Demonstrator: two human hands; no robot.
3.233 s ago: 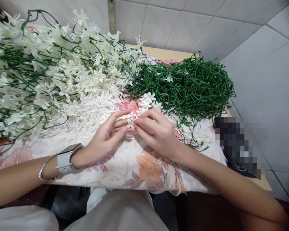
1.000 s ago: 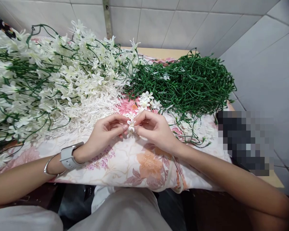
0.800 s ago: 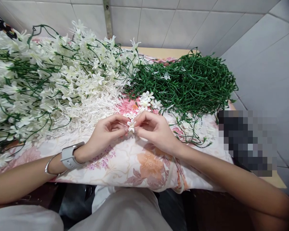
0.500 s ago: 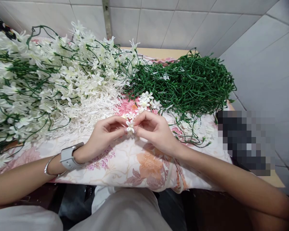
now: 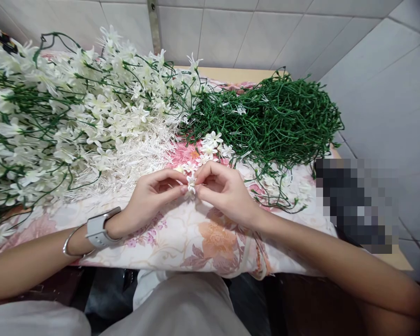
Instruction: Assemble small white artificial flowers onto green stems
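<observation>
Between my fingertips, low over the patterned cloth, is a small white artificial flower (image 5: 191,184). My left hand (image 5: 157,191) pinches it from the left with thumb and forefinger. From the right, my right hand (image 5: 226,191) pinches the same bloom; thin white strands show faintly by the fingertips. Just beyond my hands several loose white flower heads (image 5: 212,143) lie on the cloth. White thread-like stamens (image 5: 140,151) are heaped behind my left hand. Past my right hand spreads a tangled pile of green plastic stems (image 5: 280,119).
Many finished-looking white flowers on green stems (image 5: 73,107) cover the left of the table. The floral tablecloth (image 5: 203,252) reaches the near edge. A tiled wall (image 5: 224,35) stands behind, and a blurred dark object (image 5: 353,205) sits at the right.
The small flower has turned slightly sideways between my fingers and shifted a little to the right. Both hands keep their pinch in nearly the same place.
</observation>
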